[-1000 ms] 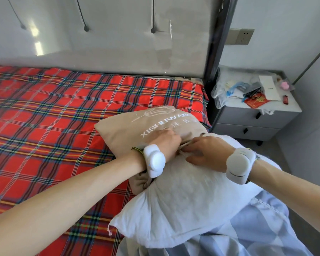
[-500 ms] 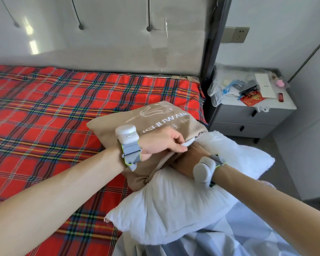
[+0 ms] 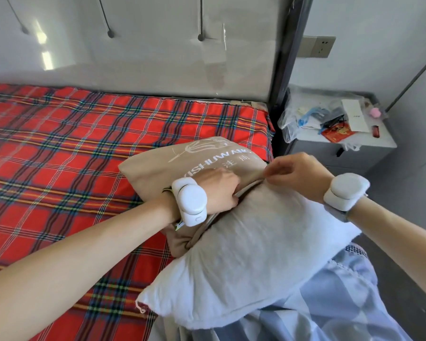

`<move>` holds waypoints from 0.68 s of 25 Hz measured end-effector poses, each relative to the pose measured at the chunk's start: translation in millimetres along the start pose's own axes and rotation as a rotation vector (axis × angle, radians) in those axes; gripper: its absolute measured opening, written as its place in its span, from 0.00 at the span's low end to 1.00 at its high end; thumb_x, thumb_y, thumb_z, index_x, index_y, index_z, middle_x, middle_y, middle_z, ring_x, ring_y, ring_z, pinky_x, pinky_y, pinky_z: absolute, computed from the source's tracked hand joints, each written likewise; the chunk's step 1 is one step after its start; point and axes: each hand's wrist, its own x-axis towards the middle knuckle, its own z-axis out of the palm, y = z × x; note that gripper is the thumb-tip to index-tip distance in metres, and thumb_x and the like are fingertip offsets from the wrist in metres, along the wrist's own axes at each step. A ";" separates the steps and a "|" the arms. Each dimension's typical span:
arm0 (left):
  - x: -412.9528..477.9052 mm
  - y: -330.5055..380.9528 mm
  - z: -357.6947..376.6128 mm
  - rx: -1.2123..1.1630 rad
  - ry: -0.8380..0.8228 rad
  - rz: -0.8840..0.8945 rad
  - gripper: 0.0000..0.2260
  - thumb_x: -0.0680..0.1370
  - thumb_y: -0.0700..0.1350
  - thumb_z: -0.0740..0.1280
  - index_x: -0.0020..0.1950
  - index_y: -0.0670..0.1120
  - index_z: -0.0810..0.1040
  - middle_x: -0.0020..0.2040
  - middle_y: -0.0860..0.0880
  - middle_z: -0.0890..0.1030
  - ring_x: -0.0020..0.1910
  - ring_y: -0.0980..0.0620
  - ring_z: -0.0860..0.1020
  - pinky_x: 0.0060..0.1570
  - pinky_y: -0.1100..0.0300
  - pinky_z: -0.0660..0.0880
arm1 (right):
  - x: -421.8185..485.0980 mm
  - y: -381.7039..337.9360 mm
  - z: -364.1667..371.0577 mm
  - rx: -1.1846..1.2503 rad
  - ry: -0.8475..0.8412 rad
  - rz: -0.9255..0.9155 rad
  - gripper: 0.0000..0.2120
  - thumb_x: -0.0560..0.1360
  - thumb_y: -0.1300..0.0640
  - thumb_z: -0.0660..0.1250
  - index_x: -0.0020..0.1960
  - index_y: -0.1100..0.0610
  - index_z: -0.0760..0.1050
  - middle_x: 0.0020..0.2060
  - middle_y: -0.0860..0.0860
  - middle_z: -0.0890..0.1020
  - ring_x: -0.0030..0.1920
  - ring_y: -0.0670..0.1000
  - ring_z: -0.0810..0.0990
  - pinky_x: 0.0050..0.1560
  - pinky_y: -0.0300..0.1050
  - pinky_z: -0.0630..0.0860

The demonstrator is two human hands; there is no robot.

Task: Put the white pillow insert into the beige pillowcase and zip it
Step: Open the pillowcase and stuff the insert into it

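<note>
A: Where's the white pillow insert [image 3: 256, 254]?

B: On the bed's near edge, half over the red plaid sheet [image 3: 71, 148] and half over a blue-grey quilt [image 3: 342, 303]. Only its far end is inside the beige pillowcase [image 3: 182, 163]; most of it is sticking out toward the camera.

A: Hands?

B: The left hand [image 3: 217, 190] is on top of the case at the mouth, fingers curled over the upper rim and gripping it. The fingertips are hidden under the fabric. The right hand [image 3: 298, 173] pinches the rim at the far corner, on the nightstand [image 3: 379, 146] side.

A: Change from half a second back?

B: The right hand was shoved inside the case beside the insert. Now it's out and up on the rim. The left hand has rolled knuckles-up but is at the same spot.

A: Meaning?

B: Probably done pushing for now. With both hands on the rim, I'd guess the next move is pulling the case down over the insert. Roughly a third in. I can't clearly make out the zip, and zipping isn't close.
</note>
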 end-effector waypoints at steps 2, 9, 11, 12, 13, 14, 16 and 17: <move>14.3 11.8 0.7 -0.077 0.134 0.068 0.08 0.74 0.47 0.63 0.49 0.44 0.75 0.50 0.48 0.75 0.49 0.45 0.76 0.46 0.52 0.74 | 5.3 17.7 -0.2 -0.071 0.084 0.094 0.12 0.67 0.48 0.75 0.48 0.45 0.77 0.48 0.46 0.81 0.48 0.47 0.79 0.53 0.45 0.75; 74.8 37.4 6.7 0.328 -0.023 0.083 0.14 0.78 0.41 0.60 0.63 0.44 0.71 0.62 0.46 0.71 0.64 0.45 0.70 0.54 0.51 0.71 | -1.6 31.0 10.0 -0.169 -0.062 0.126 0.19 0.67 0.41 0.71 0.57 0.39 0.75 0.48 0.43 0.79 0.50 0.47 0.77 0.52 0.40 0.71; 81.8 39.0 4.6 0.415 -0.024 0.103 0.13 0.78 0.41 0.58 0.62 0.45 0.72 0.61 0.46 0.72 0.63 0.45 0.70 0.50 0.52 0.71 | -4.4 32.3 11.8 -0.167 -0.087 0.107 0.15 0.70 0.43 0.69 0.55 0.42 0.78 0.47 0.44 0.79 0.50 0.48 0.78 0.51 0.40 0.71; 84.5 38.3 3.2 0.457 -0.008 0.123 0.12 0.77 0.41 0.59 0.61 0.46 0.73 0.60 0.46 0.73 0.61 0.45 0.71 0.47 0.53 0.70 | -6.3 32.4 15.2 -0.130 -0.096 0.088 0.12 0.71 0.44 0.67 0.52 0.46 0.80 0.48 0.44 0.79 0.50 0.48 0.78 0.51 0.41 0.71; 85.7 37.8 1.2 0.489 -0.006 0.134 0.12 0.76 0.40 0.60 0.59 0.46 0.74 0.58 0.46 0.74 0.59 0.44 0.73 0.44 0.54 0.70 | -8.2 32.2 19.9 -0.103 -0.114 0.070 0.11 0.73 0.45 0.66 0.50 0.50 0.81 0.50 0.44 0.79 0.51 0.48 0.78 0.52 0.40 0.71; 88.6 37.2 -0.3 0.503 -0.011 0.143 0.11 0.75 0.40 0.60 0.57 0.46 0.75 0.56 0.45 0.76 0.56 0.43 0.75 0.43 0.54 0.69 | -9.9 32.5 23.7 -0.104 -0.134 0.051 0.12 0.74 0.47 0.65 0.51 0.52 0.81 0.54 0.44 0.78 0.53 0.47 0.77 0.55 0.39 0.69; 93.1 40.0 -6.4 0.499 -0.086 0.103 0.10 0.75 0.38 0.61 0.54 0.44 0.77 0.52 0.44 0.79 0.51 0.42 0.78 0.40 0.55 0.69 | -12.3 28.7 28.1 -0.142 -0.184 0.015 0.12 0.74 0.49 0.63 0.54 0.50 0.81 0.61 0.41 0.75 0.59 0.46 0.75 0.60 0.37 0.67; 96.0 42.1 -12.8 0.480 -0.119 0.077 0.08 0.77 0.39 0.61 0.52 0.42 0.78 0.50 0.44 0.79 0.47 0.42 0.78 0.38 0.56 0.68 | -12.3 25.6 28.5 -0.163 -0.209 0.015 0.13 0.74 0.48 0.62 0.54 0.48 0.80 0.62 0.39 0.75 0.60 0.46 0.75 0.62 0.39 0.67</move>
